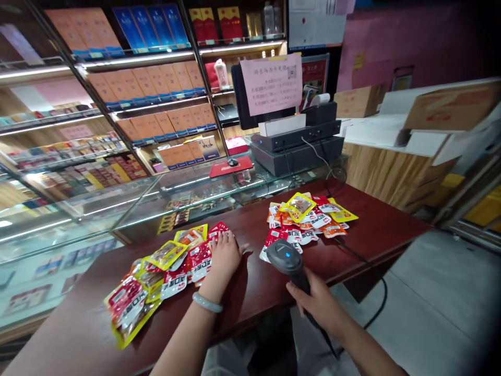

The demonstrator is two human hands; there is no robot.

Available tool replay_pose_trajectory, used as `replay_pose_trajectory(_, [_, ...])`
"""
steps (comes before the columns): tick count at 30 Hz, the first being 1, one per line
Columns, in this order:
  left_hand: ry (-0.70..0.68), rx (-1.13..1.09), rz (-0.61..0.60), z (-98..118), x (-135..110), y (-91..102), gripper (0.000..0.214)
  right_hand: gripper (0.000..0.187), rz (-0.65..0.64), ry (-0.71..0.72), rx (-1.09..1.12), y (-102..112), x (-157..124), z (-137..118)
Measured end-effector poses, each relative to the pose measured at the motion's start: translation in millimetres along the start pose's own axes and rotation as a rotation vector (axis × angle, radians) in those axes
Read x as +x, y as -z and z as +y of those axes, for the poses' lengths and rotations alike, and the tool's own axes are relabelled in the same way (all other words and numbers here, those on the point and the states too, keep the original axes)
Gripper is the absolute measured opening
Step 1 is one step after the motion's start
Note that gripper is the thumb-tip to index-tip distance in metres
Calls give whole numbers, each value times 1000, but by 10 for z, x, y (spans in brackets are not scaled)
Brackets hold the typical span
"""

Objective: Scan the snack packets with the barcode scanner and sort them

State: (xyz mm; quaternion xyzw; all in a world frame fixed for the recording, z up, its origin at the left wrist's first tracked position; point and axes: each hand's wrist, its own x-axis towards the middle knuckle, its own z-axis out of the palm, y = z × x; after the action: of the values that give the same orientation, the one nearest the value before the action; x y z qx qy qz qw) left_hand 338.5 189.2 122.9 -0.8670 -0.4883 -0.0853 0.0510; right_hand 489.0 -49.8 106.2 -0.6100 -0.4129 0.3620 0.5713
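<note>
One scanner (284, 264) held over the worktop (250, 300)

Our right hand (318, 300) was wrapped around the handle of the scanner, whose head, showing a small blue light (288, 255), was just on the near side of the right heap of packets (298, 208). Our left hand (226, 255), with a pale bracelet (207, 302) at the wrist, lay on red packets at the right end of the left heap of packets (169, 255), its thumb spread away from the fingers. In both heaps, red-and-white packets overlapped with yellow-edged ones. We had a black cable (385, 298) looping past the worktop's edge on our right. Beyond the worktop stood a glass display case (141, 201), a mouse (232, 162) on a red mat (219, 168), and a monitor (245, 116) carrying a pink notice (270, 89).
</note>
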Motion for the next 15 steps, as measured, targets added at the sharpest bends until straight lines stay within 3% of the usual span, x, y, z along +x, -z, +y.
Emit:
replay_pose_trajectory(3, [-22,8,-85,-5,6,9,78,31,-42,-7,12,-93,-12,-8])
replay_pose_trajectory(7, [-115,-187,-208,58,-86,110,70,34,-51,-9,23,-129,-42,-41])
replay_pose_trajectory(10, [-182,-277,-175,4,-256,193,66,33,-43,-17,24,-110,-61,-83])
replay_pose_trajectory(13, [-34,-100,-41,-175,-442,233,65,33,-39,-32,18,-86,-80,-129])
replay_pose_trajectory(15, [84,39,-34,-324,-542,238,68,33,-41,-28,14,-81,-97,-148])
